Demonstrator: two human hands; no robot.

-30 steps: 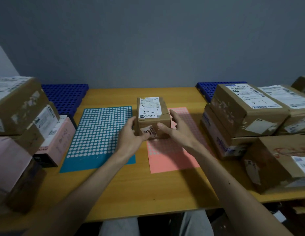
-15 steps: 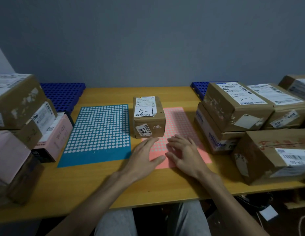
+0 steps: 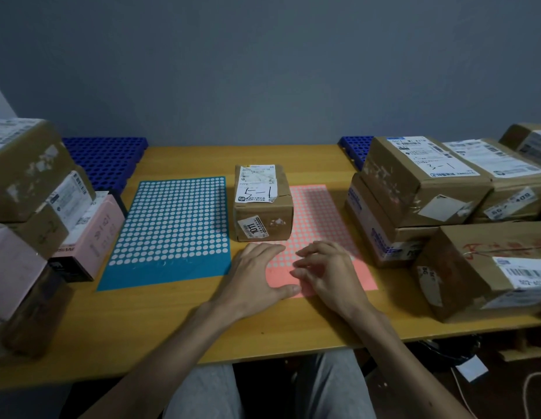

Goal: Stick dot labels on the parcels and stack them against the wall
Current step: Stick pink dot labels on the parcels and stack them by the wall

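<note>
Mid-frame, the closed parcel (image 3: 263, 207) sits on the left edge of the pink dot sheet (image 3: 322, 219). The left hand (image 3: 257, 275) presses the sheet, fingers straight — the right hand (image 3: 328, 272) curls over it; whether it pinches anything is unclear.

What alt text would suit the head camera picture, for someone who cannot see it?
The person's left hand and right hand rest on a pink dot-label sheet on a wooden table, just before a small cardboard parcel. A blue dot-label sheet lies left of it; a left parcel pile and a right parcel pile flank them, before a grey wall.
</note>
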